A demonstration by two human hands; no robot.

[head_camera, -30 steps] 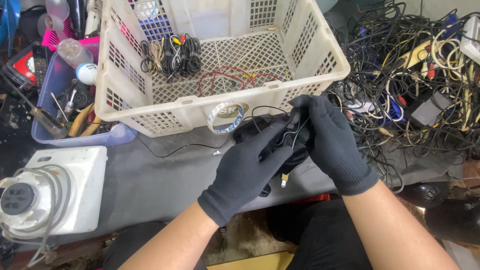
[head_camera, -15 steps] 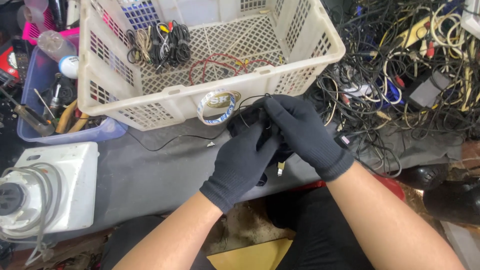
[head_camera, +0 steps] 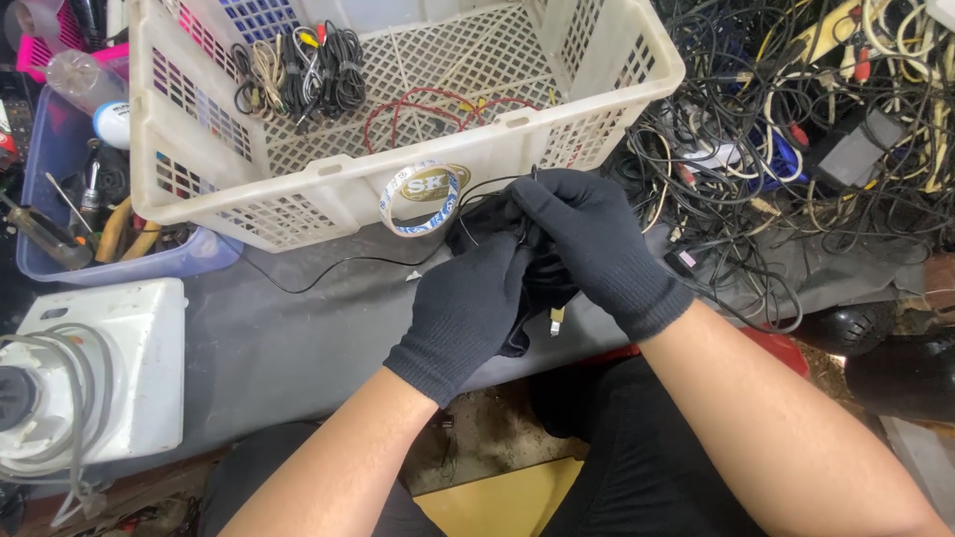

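Both my hands wear black gloves and meet over the grey table in front of a white plastic basket (head_camera: 328, 189). My left hand (head_camera: 468, 313) and my right hand (head_camera: 592, 249) are closed together around a bundle of thin black cable (head_camera: 537, 283). A small metal plug (head_camera: 557, 320) hangs below the bundle. A loose strand of the same black cable (head_camera: 328, 264) trails left across the table. A roll of clear tape (head_camera: 420, 199) leans against the basket's front wall, just left of my hands.
Inside the basket lie coiled black cables (head_camera: 298, 70) and a red wire (head_camera: 428, 104). A large tangle of cables and adapters (head_camera: 796, 129) fills the right side. A blue bin of tools (head_camera: 90, 219) and a white device (head_camera: 99, 368) sit at left.
My hands have stayed clasped on the cable bundle, working it between the fingers. The view has shifted slightly, so the basket and hands sit a little more to the left and higher.
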